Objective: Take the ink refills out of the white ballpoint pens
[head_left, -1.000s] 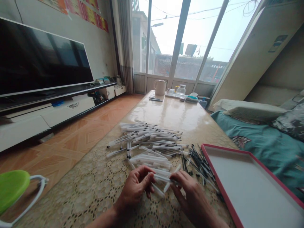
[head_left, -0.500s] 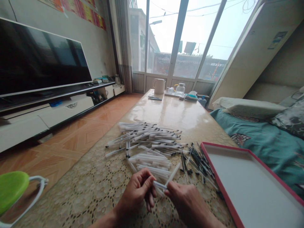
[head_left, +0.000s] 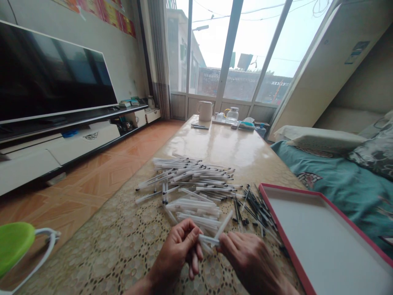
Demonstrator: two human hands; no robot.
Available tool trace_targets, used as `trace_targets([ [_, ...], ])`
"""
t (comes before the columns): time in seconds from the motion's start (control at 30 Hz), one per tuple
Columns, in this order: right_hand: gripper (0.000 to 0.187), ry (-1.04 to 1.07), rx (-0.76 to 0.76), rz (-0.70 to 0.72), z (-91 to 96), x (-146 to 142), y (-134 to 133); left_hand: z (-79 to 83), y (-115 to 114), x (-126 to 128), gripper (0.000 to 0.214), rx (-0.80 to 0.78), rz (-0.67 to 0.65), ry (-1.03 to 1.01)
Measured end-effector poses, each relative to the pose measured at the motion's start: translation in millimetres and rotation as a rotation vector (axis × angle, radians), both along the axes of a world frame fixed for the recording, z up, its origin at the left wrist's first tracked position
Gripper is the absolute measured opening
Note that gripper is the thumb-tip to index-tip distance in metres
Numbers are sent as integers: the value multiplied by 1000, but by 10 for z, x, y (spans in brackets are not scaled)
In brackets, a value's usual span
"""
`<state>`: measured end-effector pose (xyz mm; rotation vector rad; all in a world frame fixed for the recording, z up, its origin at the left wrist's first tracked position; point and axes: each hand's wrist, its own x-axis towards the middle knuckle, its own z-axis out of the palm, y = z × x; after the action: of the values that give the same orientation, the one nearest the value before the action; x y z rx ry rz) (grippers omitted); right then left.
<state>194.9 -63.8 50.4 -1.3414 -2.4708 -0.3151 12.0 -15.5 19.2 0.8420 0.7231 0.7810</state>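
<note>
Over the near end of the long beige flower-patterned table (head_left: 129, 237), our left hand (head_left: 179, 246) and right hand (head_left: 250, 252) clamp opposite ends of a slim whitish plastic tube (head_left: 209, 240), probably steadying it

Operator, upper limbs. L hand (head_left: 179, 246): bare, slim fingers (head_left: 194, 262), thumb w/ rounded tip; wrist narrower than palm, running to bare L forearm (head_left: 143, 285). R hand (head_left: 244, 250): bare, broad across back, knuckles vis. as low ridges; R forearm (head_left: 281, 283) bare to frame edge. Nail detail too small to confirm.
</note>
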Motion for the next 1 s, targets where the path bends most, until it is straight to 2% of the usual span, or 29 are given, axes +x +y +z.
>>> trace_targets([
  [0.17, 23, 73, 54, 17, -53, 11, 35, 74, 6, 0, 35, 12, 10, 20],
  [0.23, 21, 119, -22, -8, -109, 15, 49, 98, 6, -14, 33, 79, 33, 63],
  [0.37, 22, 249, -283, -61, -233, 4, 60, 74, -23, -19, 31, 262, 40, 166],
  [0.47, 22, 237, -365, -79, -283, 14, 47, 29, -35, 6, 30, 271, -5, 154],
  [0.57, 19, 140, -280, -94, -256, 111, 27, 27, 28, -21, 31, 183, -16, 129],
  [0.63, 20, 91, -173, -113, -203, 221, 22, 43, 113, -82, 33, 142, 96, 127],
  [0.67, 23, 103, -123, -142, -173, 276, 25, 50, 159, -116, 33, 144, 199, 134],
  [0.73, 27, 216, -43, -230, -121, 352, 44, 51, 238, -166, 31, 176, 325, 170],
  [0.83, 26, 373, -70, -262, -98, 347, 82, 28, 296, -164, 30, 263, 347, 247],
  [0.9, 27, 360, -88, -253, -128, 299, 98, 16, 306, -137, 31, 304, 331, 274],
  [1.0, 30, 324, -107, -262, -204, 244, 104, 25, 308, -122, 45, 317, 312, 270],
])
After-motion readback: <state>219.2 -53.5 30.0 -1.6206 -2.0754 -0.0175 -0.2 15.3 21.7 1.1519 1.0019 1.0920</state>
